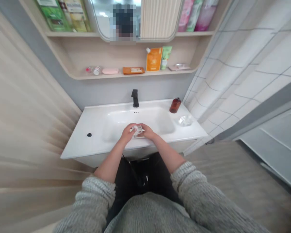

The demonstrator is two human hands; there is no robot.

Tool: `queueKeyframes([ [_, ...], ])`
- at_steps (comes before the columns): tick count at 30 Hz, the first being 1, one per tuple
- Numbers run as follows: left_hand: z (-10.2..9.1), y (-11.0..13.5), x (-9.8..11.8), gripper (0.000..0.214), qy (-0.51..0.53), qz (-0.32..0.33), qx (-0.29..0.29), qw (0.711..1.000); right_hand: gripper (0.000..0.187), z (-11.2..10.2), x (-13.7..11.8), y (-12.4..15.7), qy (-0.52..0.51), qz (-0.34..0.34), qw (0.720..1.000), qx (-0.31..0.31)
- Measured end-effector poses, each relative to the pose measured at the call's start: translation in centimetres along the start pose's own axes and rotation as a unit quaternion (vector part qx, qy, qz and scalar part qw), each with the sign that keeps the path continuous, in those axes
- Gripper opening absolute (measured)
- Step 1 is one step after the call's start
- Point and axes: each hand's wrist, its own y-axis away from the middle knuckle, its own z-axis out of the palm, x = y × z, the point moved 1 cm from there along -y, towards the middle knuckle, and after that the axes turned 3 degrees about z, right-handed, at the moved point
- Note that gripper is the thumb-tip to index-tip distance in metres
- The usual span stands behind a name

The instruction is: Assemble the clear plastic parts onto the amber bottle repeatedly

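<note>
Bathroom, with a white sink below a wall shelf and a tiled wall at right of frame.

In hand: one small clear object, glass or plastic, exact kind not legible, held by both hands above the front of the basin.

Left hand: fingers curled closed against the object's left side.

Right hand: fingers wrapped closed over its right side, close to the left hand's. Neither hand spread; exact finger contact partly hidden by the object.

Sink, rear centre: black faucet, well apart from the hands.

Sink, right: amber bottle near the rear edge; clear dish just in front of it, toward the right edge.

Shelf, left to right: small bottles, pink soap, orange dish, orange box, green tube.

Lower frame: grey knit sleeves on both forearms, the wearer's body below the sink's front edge.
</note>
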Motion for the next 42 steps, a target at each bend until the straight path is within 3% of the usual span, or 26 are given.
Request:
queueKeyframes([
  [4,-0.3,0.4,-0.5,0.039,0.024,-0.001,-0.023,0.999,0.074,0.2,0.4,-0.1,0.016,-0.022,0.999,-0.025],
  [11,-0.1,0.9,-0.6,0.029,0.053,-0.008,0.04,0.998,0.078,0.6,0.9,0.0,0.013,-0.027,0.999,-0.045],
  [15,0.1,1.0,-0.6,0.039,0.048,-0.008,0.09,0.995,0.078,0.7,0.4,0.3,0.008,-0.044,0.997,-0.055],
  [19,-0.1,1.0,-0.6,0.062,0.095,0.049,0.052,0.993,0.076,0.6,0.2,0.2,-0.006,-0.035,0.998,-0.044],
  [22,-0.4,0.9,-1.0,0.074,0.144,0.054,0.017,0.988,0.076,0.5,0.3,0.0,-0.003,-0.025,0.999,-0.043],
  [27,-0.4,0.6,-1.9,0.074,0.119,0.022,0.05,0.991,0.076,0.3,0.3,0.2,0.013,-0.011,1.0,-0.024],
  [32,-0.1,0.3,-2.2,0.071,0.127,0.027,0.033,0.991,0.077,0.2,0.0,0.4,-0.001,-0.003,0.999,-0.041],
  [37,-0.2,0.3,-2.6,0.068,0.104,0.029,0.07,0.992,0.073,0.0,-0.3,0.3,0.024,0.002,0.999,-0.027],
  [42,-0.1,0.3,-2.7,0.076,0.125,0.026,0.029,0.991,0.072,0.0,-0.4,0.2,0.01,0.006,0.999,-0.035],
])
